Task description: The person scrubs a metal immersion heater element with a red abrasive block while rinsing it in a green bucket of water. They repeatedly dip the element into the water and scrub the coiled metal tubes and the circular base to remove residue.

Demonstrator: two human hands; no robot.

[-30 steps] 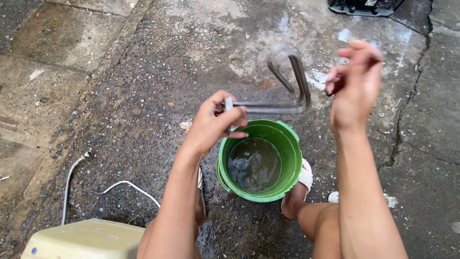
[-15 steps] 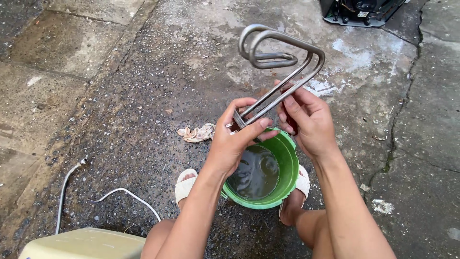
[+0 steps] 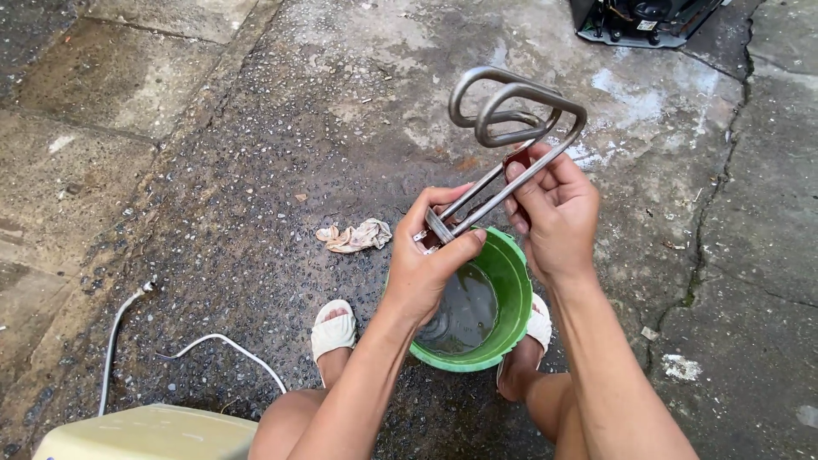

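A bent metal heating coil point(image 3: 511, 115) of grey tubing is held up over a green bucket point(image 3: 511, 281). My left hand point(image 3: 430, 260) grips its lower end at the small base plate. My right hand point(image 3: 554, 209) closes around the straight tubes a little higher, with something dark red under its palm. The coil's looped end points up and away from me. The bucket stands between my feet and holds dark water.
A crumpled pale rag point(image 3: 354, 234) lies on the wet concrete left of the bucket. A white cable point(image 3: 119, 341) runs to a cream plastic casing point(image 3: 149, 433) at the bottom left. A dark appliance base point(image 3: 639, 19) sits at the top right.
One second ago my right hand was raised off the coil; it has come down and taken hold of the tubes. The coil has swung from lying flat to pointing upward.
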